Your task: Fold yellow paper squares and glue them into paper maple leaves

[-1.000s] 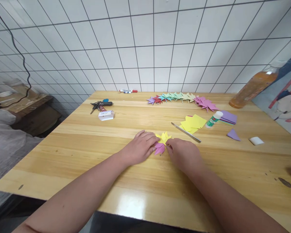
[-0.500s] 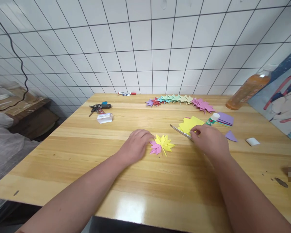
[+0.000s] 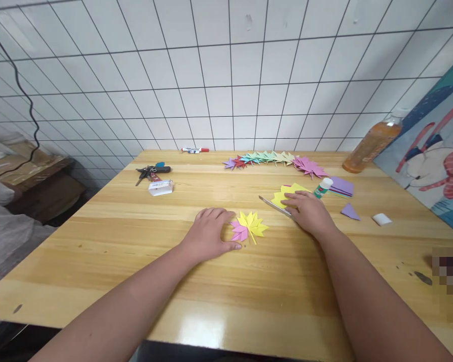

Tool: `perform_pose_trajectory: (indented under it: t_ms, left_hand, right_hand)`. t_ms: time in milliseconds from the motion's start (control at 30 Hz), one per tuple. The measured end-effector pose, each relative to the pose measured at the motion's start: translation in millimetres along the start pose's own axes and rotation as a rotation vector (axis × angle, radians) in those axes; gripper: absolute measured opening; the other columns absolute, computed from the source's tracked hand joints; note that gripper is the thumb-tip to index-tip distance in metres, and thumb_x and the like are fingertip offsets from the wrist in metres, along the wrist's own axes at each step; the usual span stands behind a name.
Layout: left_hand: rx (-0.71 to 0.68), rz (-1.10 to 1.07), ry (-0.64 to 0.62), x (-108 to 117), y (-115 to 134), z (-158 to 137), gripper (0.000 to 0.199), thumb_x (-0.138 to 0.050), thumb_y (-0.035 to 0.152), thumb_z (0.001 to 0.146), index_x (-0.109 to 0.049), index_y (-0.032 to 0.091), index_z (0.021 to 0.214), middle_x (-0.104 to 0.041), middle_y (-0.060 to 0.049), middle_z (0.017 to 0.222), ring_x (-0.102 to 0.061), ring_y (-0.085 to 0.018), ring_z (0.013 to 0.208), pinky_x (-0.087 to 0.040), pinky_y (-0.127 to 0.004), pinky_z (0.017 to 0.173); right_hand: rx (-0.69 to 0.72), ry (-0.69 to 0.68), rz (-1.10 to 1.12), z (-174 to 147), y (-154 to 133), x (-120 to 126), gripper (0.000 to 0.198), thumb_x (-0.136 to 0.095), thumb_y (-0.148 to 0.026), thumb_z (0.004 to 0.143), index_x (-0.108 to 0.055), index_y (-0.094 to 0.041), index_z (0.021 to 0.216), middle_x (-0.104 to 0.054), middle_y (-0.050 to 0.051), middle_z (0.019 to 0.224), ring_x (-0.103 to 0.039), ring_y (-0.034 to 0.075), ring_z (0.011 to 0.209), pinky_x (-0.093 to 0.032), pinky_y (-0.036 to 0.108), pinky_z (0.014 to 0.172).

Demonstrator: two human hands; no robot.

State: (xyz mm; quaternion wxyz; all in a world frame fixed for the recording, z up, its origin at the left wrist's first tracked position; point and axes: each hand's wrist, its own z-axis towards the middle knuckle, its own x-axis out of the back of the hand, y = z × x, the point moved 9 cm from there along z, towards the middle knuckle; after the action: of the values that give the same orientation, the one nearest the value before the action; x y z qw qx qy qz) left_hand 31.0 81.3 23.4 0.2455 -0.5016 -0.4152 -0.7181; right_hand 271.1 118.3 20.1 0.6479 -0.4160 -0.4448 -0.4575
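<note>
My left hand [image 3: 207, 237] rests on the table, thumb and fingers apart around the left side of a folded paper maple leaf [image 3: 252, 223]. The leaf is yellow with pink points on its left and a thin yellow stem towards me. My right hand [image 3: 310, 213] lies with fingers stretched over a slim silver metal tool [image 3: 275, 206] and the near part of the yellow paper [image 3: 279, 197]. The tool's right end is hidden under the hand, so its kind is unclear. Just behind that hand stands a glue stick [image 3: 323, 188] with a white cap.
A row of coloured folded paper leaves [image 3: 272, 158] lies near the wall. To the right are purple paper sheets [image 3: 342, 186], a purple triangle [image 3: 350, 212], a white block [image 3: 382, 219] and a leaning bottle [image 3: 373, 146]. Keys [image 3: 151, 172], a small box [image 3: 160, 187] and markers [image 3: 195, 150] lie left.
My right hand has gone from a pinch on the metal tool to outstretched fingers above it. My left thumb has spread away from the fingers. The whole view has shifted slightly.
</note>
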Motion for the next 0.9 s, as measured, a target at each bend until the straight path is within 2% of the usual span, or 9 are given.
perform_pose_trajectory:
  t_ms: [100,167,233,300,433,533,700,800,900]
  left_hand:
    - [-0.002,0.016,0.026,2.0,-2.2,-0.2,0.057,-0.060,0.051,0.070,-0.048,0.028,0.121,-0.054,-0.004,0.118,-0.045,-0.027,0.111,-0.031,-0.044,0.097]
    - [0.003,0.010,0.066,6.9,-4.1,-0.5,0.057,-0.058,0.046,0.073,-0.045,0.026,0.125,-0.053,-0.006,0.120,-0.044,-0.027,0.113,-0.031,-0.044,0.098]
    - [-0.001,-0.034,0.116,13.8,-4.1,-0.9,0.057,-0.057,0.045,0.075,-0.044,0.025,0.127,-0.053,-0.007,0.121,-0.044,-0.027,0.114,-0.032,-0.044,0.099]
    - [-0.023,-0.120,0.165,20.9,-1.3,-1.2,0.054,-0.057,0.045,0.076,-0.046,0.024,0.125,-0.053,-0.007,0.120,-0.045,-0.025,0.113,-0.034,-0.041,0.098]
    - [-0.094,-0.318,0.198,25.8,7.7,0.0,0.043,-0.058,0.045,0.076,-0.056,0.023,0.113,-0.057,-0.007,0.111,-0.050,-0.023,0.108,-0.039,-0.037,0.094]
    - [-0.095,-0.448,0.220,24.7,7.8,2.2,0.031,-0.058,0.042,0.077,-0.062,0.022,0.101,-0.060,-0.007,0.106,-0.052,-0.022,0.105,-0.040,-0.037,0.093]
    - [-0.003,-0.542,0.230,21.0,-1.6,4.7,0.019,-0.053,0.034,0.083,-0.064,0.020,0.077,-0.062,-0.005,0.094,-0.057,-0.018,0.094,-0.041,-0.035,0.089]
    - [-0.020,-0.491,0.220,21.3,1.4,3.8,0.016,-0.054,0.032,0.082,-0.064,0.021,0.076,-0.062,-0.004,0.093,-0.056,-0.018,0.094,-0.040,-0.034,0.088]
    - [-0.040,-0.432,0.223,21.8,5.7,3.2,0.014,-0.054,0.031,0.082,-0.063,0.021,0.076,-0.062,-0.003,0.094,-0.055,-0.018,0.095,-0.039,-0.034,0.089]
  right_hand:
    - [-0.011,0.099,0.047,-0.3,3.4,9.4,0.020,-0.053,-0.025,0.080,-0.073,-0.025,0.086,-0.068,0.000,0.105,-0.053,0.023,0.102,-0.039,0.038,0.091]
    - [-0.051,0.233,0.111,-3.2,6.1,24.8,0.020,-0.054,-0.026,0.080,-0.073,-0.023,0.082,-0.069,0.003,0.099,-0.056,0.023,0.096,-0.040,0.038,0.088]
    - [-0.142,0.373,0.237,-9.3,9.0,41.1,0.019,-0.055,-0.027,0.079,-0.072,-0.022,0.083,-0.069,0.005,0.093,-0.059,0.022,0.088,-0.043,0.037,0.083]
    - [-0.257,0.439,0.454,-16.3,6.8,47.8,0.018,-0.058,-0.030,0.077,-0.072,-0.021,0.085,-0.070,0.005,0.085,-0.061,0.020,0.077,-0.047,0.035,0.074]
    - [-0.337,0.257,1.104,-21.0,-38.9,25.1,0.025,-0.067,-0.038,0.068,-0.069,-0.017,0.081,-0.069,0.004,0.071,-0.060,0.015,0.057,-0.050,0.029,0.056]
    - [-0.399,0.123,1.375,-26.5,-75.3,4.5,0.030,-0.071,-0.039,0.065,-0.067,-0.015,0.082,-0.064,0.000,0.057,-0.056,0.011,0.047,-0.048,0.025,0.048]
    - [-0.375,-0.001,1.364,-28.1,-95.4,-11.2,0.027,-0.067,-0.038,0.068,-0.064,-0.015,0.081,-0.064,0.003,0.068,-0.058,0.012,0.059,-0.047,0.022,0.049]
    - [-0.298,0.026,1.220,-24.8,-93.9,-4.6,0.026,-0.065,-0.034,0.070,-0.063,-0.016,0.089,-0.063,0.003,0.077,-0.057,0.013,0.068,-0.046,0.022,0.052]
    - [-0.282,0.015,1.100,-22.3,-92.4,-2.4,0.021,-0.062,-0.033,0.070,-0.064,-0.017,0.084,-0.061,0.002,0.071,-0.055,0.013,0.063,-0.045,0.023,0.053]
